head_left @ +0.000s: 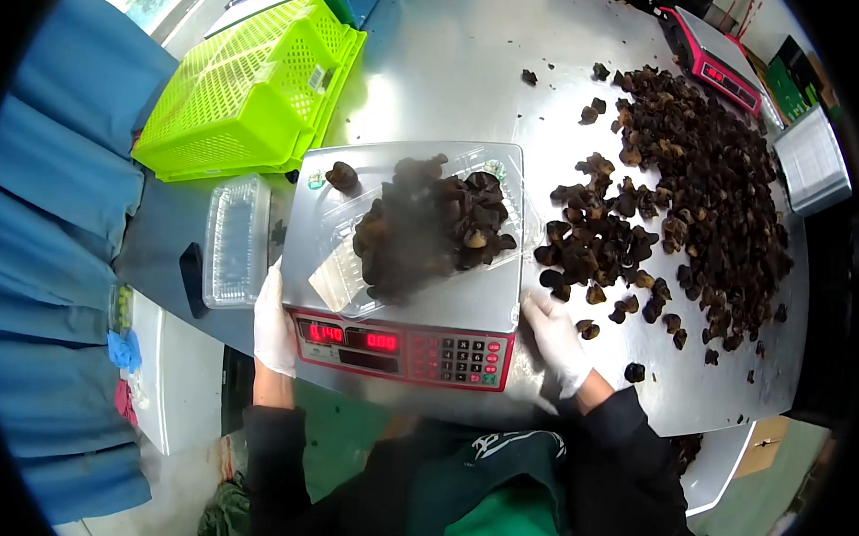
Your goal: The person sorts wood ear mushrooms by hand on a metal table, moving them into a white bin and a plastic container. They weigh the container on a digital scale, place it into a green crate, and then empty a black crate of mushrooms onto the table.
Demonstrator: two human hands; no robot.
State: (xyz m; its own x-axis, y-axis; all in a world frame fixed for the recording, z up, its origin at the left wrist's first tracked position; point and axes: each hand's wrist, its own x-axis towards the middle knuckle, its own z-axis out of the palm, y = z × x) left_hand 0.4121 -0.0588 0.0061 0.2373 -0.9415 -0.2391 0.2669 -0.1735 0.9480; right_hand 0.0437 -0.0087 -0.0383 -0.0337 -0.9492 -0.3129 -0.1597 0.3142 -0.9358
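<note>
On the pan of the scale [402, 348], a clear plastic tray [338, 278] lies open, heaped with dark, crinkled dried pieces [431, 230]. The heap looks blurred. One loose piece [341, 176] sits apart on the pan near its far left corner. The scale's red displays are lit at the front, facing the person.

The gloved left hand [274, 323] rests against the scale's left edge. Its fingers are straight and close together, and it holds nothing that can be seen. The gloved right hand [556, 336] lies on the worktop [457, 68] at the scale's right front corner, with fingers stretched out and slightly spread, also holding nothing. A few dark pieces lie just beside it.

To the right, a large pile of the same dark pieces [711, 194] spreads over the steel worktop, with stray ones scattered round its edge. Left of the scale stands a stack of empty clear trays [234, 240], and beyond it are nested lime-green baskets [245, 97]. A second scale [716, 65] sits at the far right corner, and blue cloth [49, 203] hangs along the left.
</note>
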